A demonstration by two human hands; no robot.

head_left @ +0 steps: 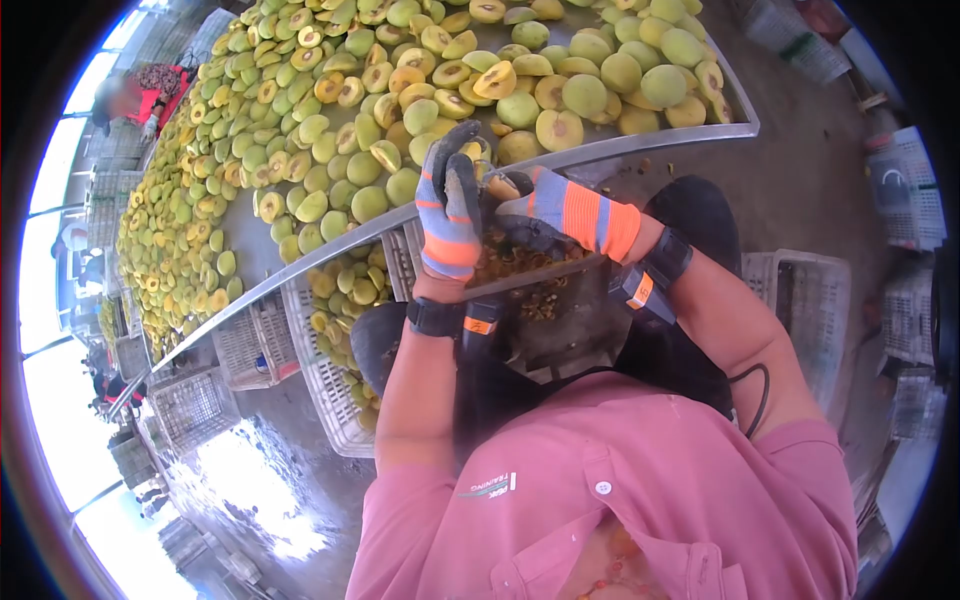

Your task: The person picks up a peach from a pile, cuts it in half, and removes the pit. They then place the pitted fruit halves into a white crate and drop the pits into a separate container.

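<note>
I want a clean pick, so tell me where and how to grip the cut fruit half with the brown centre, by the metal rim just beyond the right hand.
Probably best: pinch the cut fruit half by opposite sides of its round edge, coming from above, over the metal rim. Its cut face shows toward the wearer, and green fruit crowds its far side.
</note>
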